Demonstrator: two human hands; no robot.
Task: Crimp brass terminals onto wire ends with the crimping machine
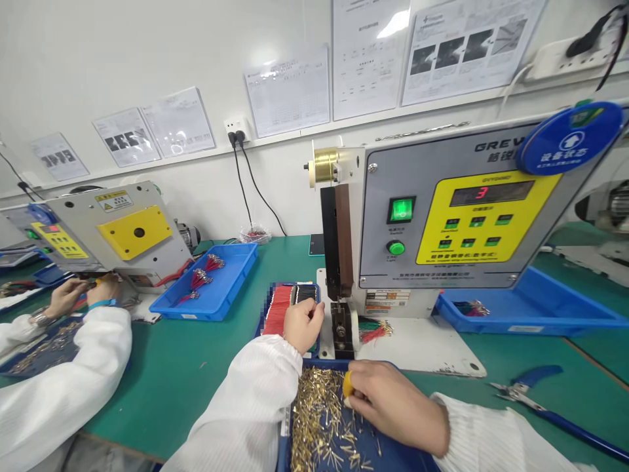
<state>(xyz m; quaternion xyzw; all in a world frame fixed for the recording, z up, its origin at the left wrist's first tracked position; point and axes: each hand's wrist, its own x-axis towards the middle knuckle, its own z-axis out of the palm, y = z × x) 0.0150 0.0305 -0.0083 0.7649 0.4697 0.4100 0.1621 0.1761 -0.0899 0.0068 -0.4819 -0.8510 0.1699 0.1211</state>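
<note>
My left hand [304, 324] is closed in a pinch at the near edge of a blue tray of red wires [278, 308] and black wires [305, 293], just left of the machine's crimping head [341, 328]. Whatever its fingertips hold is hidden. Over a blue bin [407, 459] of loose brass terminals [319, 419], my right hand [388, 396] has its fingers curled together, with a yellow cover [348, 383] on one fingertip. I cannot make out anything between those fingers. A small bundle of green and red wires [376, 330] lies on the machine's white base.
The grey wire-crimping machine [393, 170] stands ahead, its display lit. Blue-handled cutters [535, 403] lie at the right. Two blue trays [236, 269] [555, 321] hold wire bundles. On the left, a co-worker's hands [69, 298] are at a similar machine [132, 229].
</note>
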